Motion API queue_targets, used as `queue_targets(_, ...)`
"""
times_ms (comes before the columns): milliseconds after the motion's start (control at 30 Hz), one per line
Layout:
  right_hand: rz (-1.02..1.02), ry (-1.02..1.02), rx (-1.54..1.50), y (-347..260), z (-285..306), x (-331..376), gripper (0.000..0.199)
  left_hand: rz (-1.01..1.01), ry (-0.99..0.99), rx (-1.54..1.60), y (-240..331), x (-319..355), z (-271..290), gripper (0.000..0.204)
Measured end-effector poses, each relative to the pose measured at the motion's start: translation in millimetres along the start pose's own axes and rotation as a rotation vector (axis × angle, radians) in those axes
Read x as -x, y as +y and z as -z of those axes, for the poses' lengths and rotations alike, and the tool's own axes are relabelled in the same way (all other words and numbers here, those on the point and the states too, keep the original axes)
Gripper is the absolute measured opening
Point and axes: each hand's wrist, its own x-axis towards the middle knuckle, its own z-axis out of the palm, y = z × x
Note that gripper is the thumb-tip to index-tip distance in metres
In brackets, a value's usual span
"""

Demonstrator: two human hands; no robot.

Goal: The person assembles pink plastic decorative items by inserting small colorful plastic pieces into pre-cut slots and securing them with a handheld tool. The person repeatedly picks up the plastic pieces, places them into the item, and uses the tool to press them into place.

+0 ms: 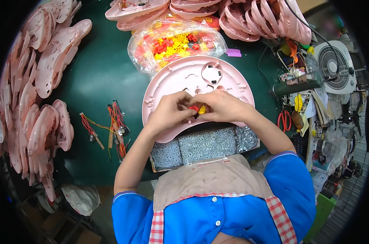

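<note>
Both my hands meet over the lower middle of a pink plastic shell (172, 87), a half-round housing with its hollow inner side up. My left hand (171, 110) is closed, its fingertips around a small red plastic piece (193, 108). Closed as well, my right hand (222, 105) has its fingertips at a small yellow plastic piece (202, 110) touching or close beside the red one. My fingers cover parts of both pieces. Beyond the shell lies a clear plastic bag (137, 49) full of loose red and yellow pieces (172, 46).
A divided tray of small metal parts (206, 144) sits under the shell's near edge. Wired parts (117, 130) lie at left on the green table (95, 73). Pink shells are stacked at left (56, 61) and back (274, 18). Red-handled scissors (284, 121) and a fan (337, 67) are right.
</note>
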Motion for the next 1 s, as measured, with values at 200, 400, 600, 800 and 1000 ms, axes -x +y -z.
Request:
queue_targets(200, -0.024, -0.065, 0.027, 7.5, 5.8, 26.3, 0.029, -0.191, -0.067, -0.618, 12.6, -10.3, -9.8, 0.024)
queue_targets(400, -0.087, 0.126, 0.263, 12.7, -1.2, 17.2, 0.023, -0.163, -0.205, -1.021, 28.4, -23.6, -10.1, 0.022)
queue_targets(600, -0.127, 0.059, 0.344, 25.7, -11.6, 7.9, 0.017, -0.225, -0.022, -1.158, 28.2, -20.3, -18.9, 0.032)
queue_targets(800, -0.024, 0.171, 0.270, 28.8, -18.4, 15.6, 0.017, -0.378, 0.098, -1.122, 6.3, -9.6, -6.1, 0.037)
queue_targets(1000, 0.101, -0.043, 0.287, -8.9, -30.9, 64.8, 0.011, -0.513, -0.077, -0.973, 5.6, -16.7, 7.4, 0.025)
